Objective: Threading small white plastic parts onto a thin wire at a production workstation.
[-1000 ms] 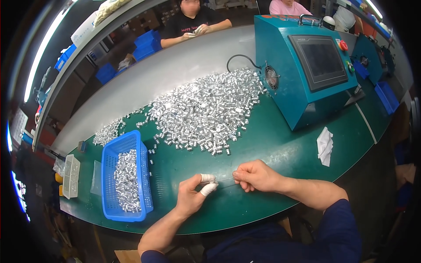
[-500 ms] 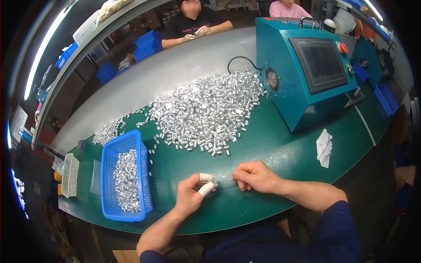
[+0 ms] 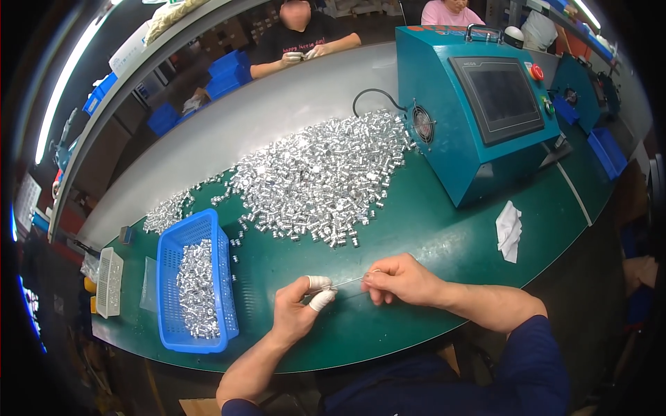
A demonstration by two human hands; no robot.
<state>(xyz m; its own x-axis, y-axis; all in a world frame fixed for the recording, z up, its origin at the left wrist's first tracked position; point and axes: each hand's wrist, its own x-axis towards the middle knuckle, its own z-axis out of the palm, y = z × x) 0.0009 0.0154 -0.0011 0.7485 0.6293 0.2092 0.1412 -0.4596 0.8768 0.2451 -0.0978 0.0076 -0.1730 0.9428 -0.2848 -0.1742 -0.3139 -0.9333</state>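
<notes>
Above the green table's front part, my left hand (image 3: 296,309) is closed in a pinch, with white tape wrapped on its thumb and forefinger. What those taped tips hold is too small to make out. A thin, straight metal rod (image 3: 348,282) runs from between them to my right hand (image 3: 402,279), whose bare thumb and forefinger pinch its other end. Beyond my hands spreads a large heap of small silver metal parts (image 3: 319,180). On the left, a blue perforated basket (image 3: 164,305) contains many more of the same parts.
At the back right stands a teal machine (image 3: 444,166) with a dark screen. A crumpled white cloth (image 3: 508,232) lies near the right edge. A small white basket (image 3: 109,284) and a clear bag (image 3: 148,284) are at the far left. Another person (image 3: 302,41) sits across the table.
Both hands have shifted slightly left, and the rod now slants up toward my right hand. The whole view has moved a little. Across the table, the other person's hands have also moved.
</notes>
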